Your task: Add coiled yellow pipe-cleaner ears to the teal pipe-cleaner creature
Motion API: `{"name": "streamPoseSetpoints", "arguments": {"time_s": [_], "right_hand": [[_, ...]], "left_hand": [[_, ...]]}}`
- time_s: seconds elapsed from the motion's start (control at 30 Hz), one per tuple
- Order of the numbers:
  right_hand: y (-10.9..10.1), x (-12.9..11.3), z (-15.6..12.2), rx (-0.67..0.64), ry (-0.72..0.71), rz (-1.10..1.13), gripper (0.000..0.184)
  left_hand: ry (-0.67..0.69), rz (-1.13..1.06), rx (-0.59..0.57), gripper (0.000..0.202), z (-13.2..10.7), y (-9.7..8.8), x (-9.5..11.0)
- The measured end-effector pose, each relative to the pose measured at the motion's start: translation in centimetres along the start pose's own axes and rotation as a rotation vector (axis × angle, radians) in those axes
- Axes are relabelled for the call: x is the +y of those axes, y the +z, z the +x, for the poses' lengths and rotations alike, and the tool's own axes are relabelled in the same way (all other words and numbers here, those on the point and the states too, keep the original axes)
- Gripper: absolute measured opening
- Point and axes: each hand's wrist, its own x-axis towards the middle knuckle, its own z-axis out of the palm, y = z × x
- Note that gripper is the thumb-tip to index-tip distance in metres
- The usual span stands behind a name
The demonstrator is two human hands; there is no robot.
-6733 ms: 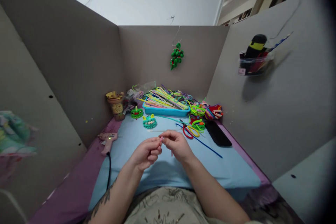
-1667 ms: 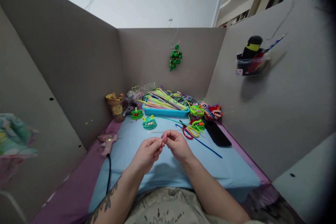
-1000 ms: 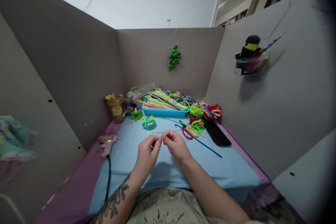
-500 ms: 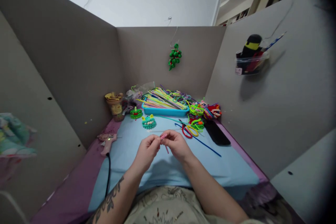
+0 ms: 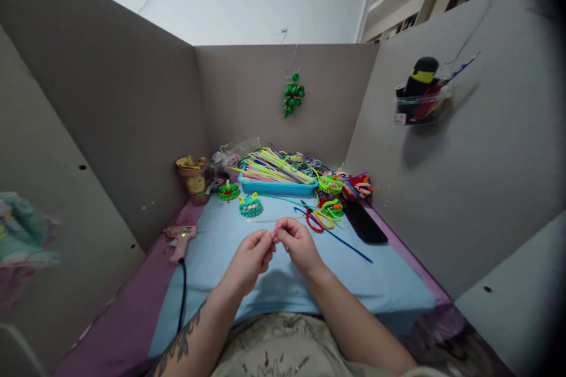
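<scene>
My left hand [image 5: 250,253] and my right hand [image 5: 297,242] meet over the light blue mat [image 5: 380,288], fingertips pinched together on a small pink pipe-cleaner piece [image 5: 276,230]. Most of the piece is hidden by my fingers. Just beyond the hands lie a thin pale stick [image 5: 265,220], a teal frog-like pipe-cleaner figure [image 5: 250,205] and red and yellow loops [image 5: 319,221].
A blue tray of coloured pipe cleaners [image 5: 276,179] stands at the back, with finished figures [image 5: 349,185] to its right. A black flat object [image 5: 365,222], a blue pipe cleaner [image 5: 349,245], a pink glue gun [image 5: 179,240] with cord and a brown cup [image 5: 193,177] surround it. Grey panels enclose the desk.
Both hands stay pinched on the pink piece in the same spot; the fingers shift slightly around it and the view sways a little.
</scene>
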Motion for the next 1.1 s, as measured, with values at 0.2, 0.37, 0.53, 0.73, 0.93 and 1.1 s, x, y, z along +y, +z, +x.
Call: {"name": "streamPoseSetpoints", "arguments": {"time_s": [0.2, 0.37, 0.53, 0.73, 0.93, 1.1], "right_hand": [[0.4, 0.4, 0.0, 0.068, 0.037, -0.04, 0.017], [0.7, 0.1, -0.1, 0.023, 0.017, -0.055, 0.015], [0.8, -0.4, -0.1, 0.0, -0.009, -0.049, 0.012], [0.5, -0.5, 0.1, -0.054, -0.008, 0.055, 0.012], [0.0, -0.2, 0.2, -0.16, 0.032, 0.158, 0.016], [-0.5, 0.0, 0.4, -0.134, 0.024, 0.116, 0.018]], "left_hand": [[0.556, 0.67, 0.297, 0.013, -0.1, -0.5, -0.7], [0.584, 0.696, 0.321, 0.014, 0.0, -0.8, -0.7], [0.414, 0.487, 0.315, 0.021, 0.3, -0.9, -0.5], [0.043, -0.04, 0.064, 0.025, 0.3, -0.7, 0.0], [-0.333, -0.444, -0.22, 0.021, 0.4, -1.4, 1.0], [-0.327, -0.448, -0.225, 0.02, 0.6, -1.2, 0.7]]}}
